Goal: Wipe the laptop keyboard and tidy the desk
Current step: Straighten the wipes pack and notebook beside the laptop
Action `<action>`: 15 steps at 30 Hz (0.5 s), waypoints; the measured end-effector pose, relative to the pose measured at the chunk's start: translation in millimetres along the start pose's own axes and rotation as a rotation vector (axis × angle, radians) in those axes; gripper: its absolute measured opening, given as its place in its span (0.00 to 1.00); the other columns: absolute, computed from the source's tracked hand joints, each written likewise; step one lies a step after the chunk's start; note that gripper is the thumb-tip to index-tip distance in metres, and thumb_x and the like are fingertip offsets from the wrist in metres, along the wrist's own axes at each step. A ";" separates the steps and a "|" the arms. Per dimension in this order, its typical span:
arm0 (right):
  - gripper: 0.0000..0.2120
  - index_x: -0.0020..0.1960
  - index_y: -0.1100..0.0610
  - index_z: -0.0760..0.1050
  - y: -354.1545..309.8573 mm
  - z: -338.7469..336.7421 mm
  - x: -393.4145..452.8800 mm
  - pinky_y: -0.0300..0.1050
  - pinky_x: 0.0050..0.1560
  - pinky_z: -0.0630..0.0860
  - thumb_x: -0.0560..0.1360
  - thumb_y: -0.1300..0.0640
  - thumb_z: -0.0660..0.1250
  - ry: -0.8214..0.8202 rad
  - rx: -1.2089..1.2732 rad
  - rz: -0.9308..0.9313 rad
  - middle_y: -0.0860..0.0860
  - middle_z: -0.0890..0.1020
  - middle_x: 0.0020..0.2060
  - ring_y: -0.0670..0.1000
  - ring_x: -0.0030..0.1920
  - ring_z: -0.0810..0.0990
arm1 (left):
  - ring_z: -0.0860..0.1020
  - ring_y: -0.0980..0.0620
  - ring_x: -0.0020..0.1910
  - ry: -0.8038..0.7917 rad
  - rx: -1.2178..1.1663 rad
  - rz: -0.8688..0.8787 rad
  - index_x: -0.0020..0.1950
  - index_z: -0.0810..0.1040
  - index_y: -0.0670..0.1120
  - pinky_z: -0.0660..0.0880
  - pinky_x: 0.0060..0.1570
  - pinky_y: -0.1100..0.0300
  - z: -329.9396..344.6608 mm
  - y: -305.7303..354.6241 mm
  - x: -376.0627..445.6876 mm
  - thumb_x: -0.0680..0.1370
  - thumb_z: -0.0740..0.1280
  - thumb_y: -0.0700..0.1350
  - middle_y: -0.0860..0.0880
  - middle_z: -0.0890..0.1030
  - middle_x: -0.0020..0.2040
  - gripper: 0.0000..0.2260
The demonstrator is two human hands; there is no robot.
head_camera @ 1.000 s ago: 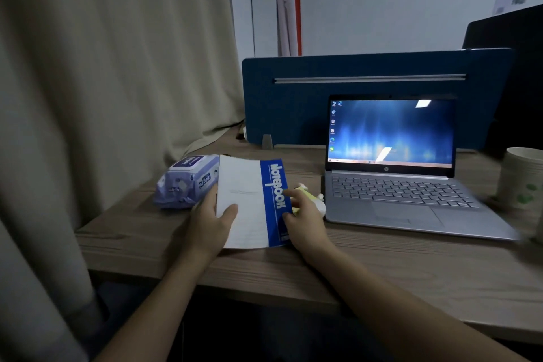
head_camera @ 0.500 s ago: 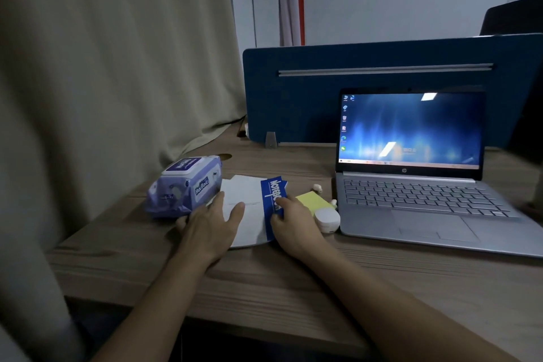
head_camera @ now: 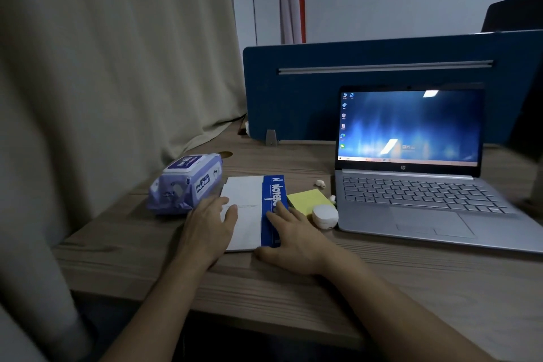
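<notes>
A white notebook (head_camera: 246, 200) with a blue spine strip lies flat on the wooden desk (head_camera: 382, 279). My left hand (head_camera: 210, 229) rests palm down on its left edge, fingers spread. My right hand (head_camera: 293, 241) presses flat on the blue strip at the notebook's near right corner. A purple pack of wet wipes (head_camera: 186, 182) sits just left of the notebook. The silver laptop (head_camera: 417, 194) stands lid up at the right, screen lit.
A yellow sticky-note pad (head_camera: 307, 200) and a white earbud case (head_camera: 324, 216) lie between notebook and laptop, with loose earbuds (head_camera: 320, 184) nearby. A blue divider panel (head_camera: 293, 97) stands behind. A beige curtain (head_camera: 102, 67) hangs at the left.
The notebook, held tilted up a second ago, has been laid flat on the desk; both hands now lie flattened on it. The camera has shifted left, dropping the cup from view.
</notes>
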State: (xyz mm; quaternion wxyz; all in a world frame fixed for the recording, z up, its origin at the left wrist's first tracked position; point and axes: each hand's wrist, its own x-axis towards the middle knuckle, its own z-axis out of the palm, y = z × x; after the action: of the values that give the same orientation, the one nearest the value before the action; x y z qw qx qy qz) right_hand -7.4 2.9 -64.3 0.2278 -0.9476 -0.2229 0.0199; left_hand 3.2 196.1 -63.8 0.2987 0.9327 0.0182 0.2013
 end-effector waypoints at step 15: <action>0.17 0.58 0.57 0.75 0.0 2.2 1.4 0.48 0.50 0.72 0.78 0.46 0.64 0.375 -0.202 -0.025 0.55 0.78 0.58 0.54 0.56 0.73 | 0.74 0.51 0.64 -0.090 -0.069 0.102 0.66 0.77 0.50 0.72 0.63 0.53 4.7 -14.0 4.4 0.80 0.63 0.51 0.49 0.77 0.67 0.15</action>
State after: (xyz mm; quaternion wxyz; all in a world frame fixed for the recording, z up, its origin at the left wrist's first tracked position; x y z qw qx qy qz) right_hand -6.5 4.4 -66.2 0.1692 -0.9499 -0.1892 -0.1822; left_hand 10.3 205.7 -73.6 0.3206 0.9297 -0.0498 0.1744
